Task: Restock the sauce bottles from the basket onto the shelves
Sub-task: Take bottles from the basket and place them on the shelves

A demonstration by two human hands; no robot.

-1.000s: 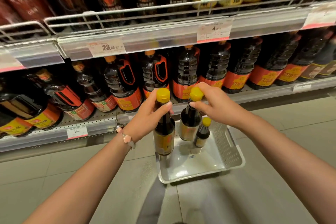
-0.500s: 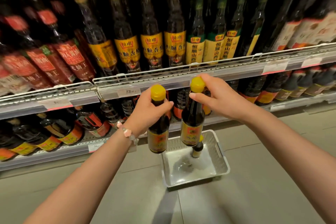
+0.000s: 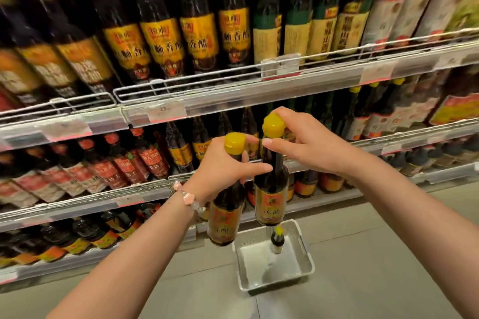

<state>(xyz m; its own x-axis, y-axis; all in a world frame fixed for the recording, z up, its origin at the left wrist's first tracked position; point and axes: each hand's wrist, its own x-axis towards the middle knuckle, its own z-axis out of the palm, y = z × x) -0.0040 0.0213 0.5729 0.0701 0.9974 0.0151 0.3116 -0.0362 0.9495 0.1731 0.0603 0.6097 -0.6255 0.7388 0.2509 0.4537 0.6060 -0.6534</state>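
Note:
My left hand [image 3: 223,173] grips the neck of a dark sauce bottle [image 3: 225,217] with a yellow cap and orange label. Beside it my right hand [image 3: 308,147] pinches the yellow cap of a second, similar bottle [image 3: 270,197], which hangs upright slightly higher. Both bottles are in the air in front of the shelves, almost touching. Below them the white basket [image 3: 302,241] sits on the floor with one small yellow-capped bottle [image 3: 276,241] standing in it.
Shelves [image 3: 233,96] packed with dark sauce and vinegar bottles fill the view, each fronted by a wire rail and price tags. Grey floor tiles [image 3: 375,254] lie around the basket. The shelf rows at hand height look full.
Both hands have lifted their bottles up out of the basket to mid-shelf height. The view has tilted upward, showing higher shelves, and the basket now looks smaller and lower.

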